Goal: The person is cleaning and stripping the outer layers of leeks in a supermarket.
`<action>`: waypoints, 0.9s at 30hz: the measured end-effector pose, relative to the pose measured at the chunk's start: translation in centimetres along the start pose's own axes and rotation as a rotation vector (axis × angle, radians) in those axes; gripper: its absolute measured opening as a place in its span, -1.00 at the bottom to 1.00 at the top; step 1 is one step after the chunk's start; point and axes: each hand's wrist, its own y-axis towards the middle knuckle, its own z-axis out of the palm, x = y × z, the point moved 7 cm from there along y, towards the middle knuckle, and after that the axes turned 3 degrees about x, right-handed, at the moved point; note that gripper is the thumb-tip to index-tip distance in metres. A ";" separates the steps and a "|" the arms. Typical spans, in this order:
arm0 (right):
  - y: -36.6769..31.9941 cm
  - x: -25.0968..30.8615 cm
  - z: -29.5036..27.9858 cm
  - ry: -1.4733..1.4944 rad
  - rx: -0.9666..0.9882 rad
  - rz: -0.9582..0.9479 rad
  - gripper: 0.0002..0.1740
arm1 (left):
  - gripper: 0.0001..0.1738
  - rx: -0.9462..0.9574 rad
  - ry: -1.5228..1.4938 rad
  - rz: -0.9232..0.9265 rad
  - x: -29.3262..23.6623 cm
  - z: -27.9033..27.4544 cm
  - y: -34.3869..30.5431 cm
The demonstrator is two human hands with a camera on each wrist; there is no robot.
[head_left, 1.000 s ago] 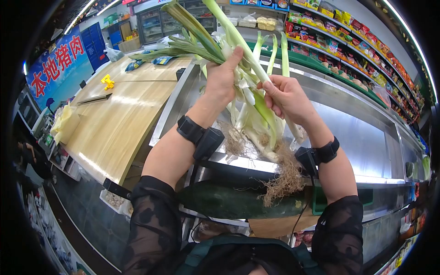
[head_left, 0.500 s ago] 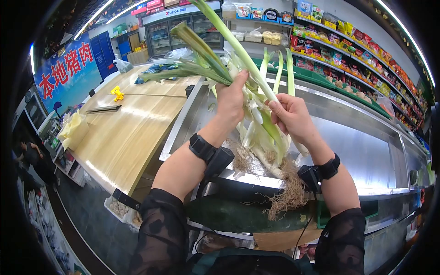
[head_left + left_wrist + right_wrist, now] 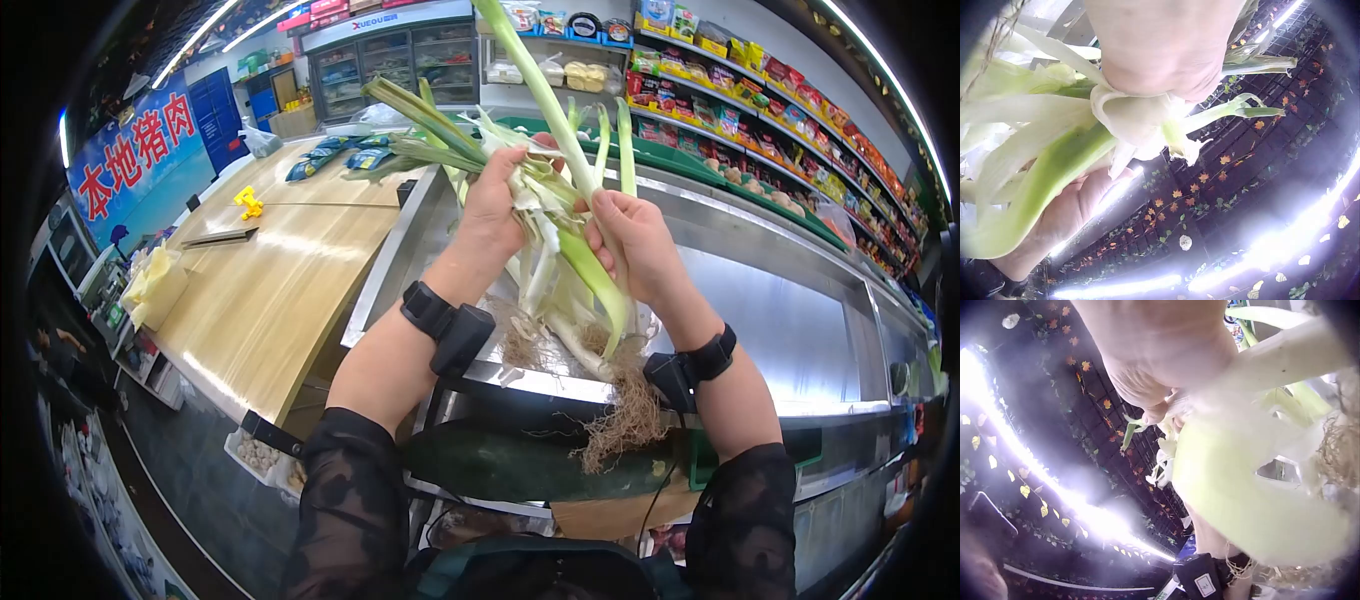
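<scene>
In the head view the left hand grips a bundle of peeled leek leaves, some green and some dry, with pale strips hanging below it. The right hand pinches the stalk of a long leek close beside the left. A wide green leaf droops between the hands. Brown roots hang over the front edge of the metal tray. From the left wrist, the left hand is curled over white leaves; from the right wrist, the right hand is round a pale stalk.
More leeks stand behind the hands. A wooden table at the left holds a yellow item and blue packets. Below the tray's front edge lies a large dark green gourd. Stocked shelves line the back right.
The left hand has shifted its hold on the leaves, and its fingers now reach behind the leek stalk. More loose pale leaves stick out between the hands. The head view has swung slightly.
</scene>
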 end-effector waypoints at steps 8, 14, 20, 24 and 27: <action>-0.1 0.2 -1.1 0.262 -0.011 0.117 -0.54 | -0.74 0.171 -0.004 -0.120 1.4 2.9 -0.6; -0.6 1.3 -1.6 0.294 -0.016 0.112 -0.51 | -0.71 0.296 0.115 -0.252 2.8 3.2 -1.1; 0.0 1.7 -3.2 -0.277 -0.239 -0.018 -0.53 | -0.72 0.310 0.218 -0.299 2.9 2.8 -1.3; 0.9 1.9 -5.3 -0.277 -0.271 -0.090 -0.55 | -0.76 0.308 0.190 -0.349 3.2 2.7 -1.6; 0.5 3.3 -9.9 -0.139 -0.406 -0.123 -0.55 | -0.79 0.344 0.190 -0.383 2.7 3.3 -2.0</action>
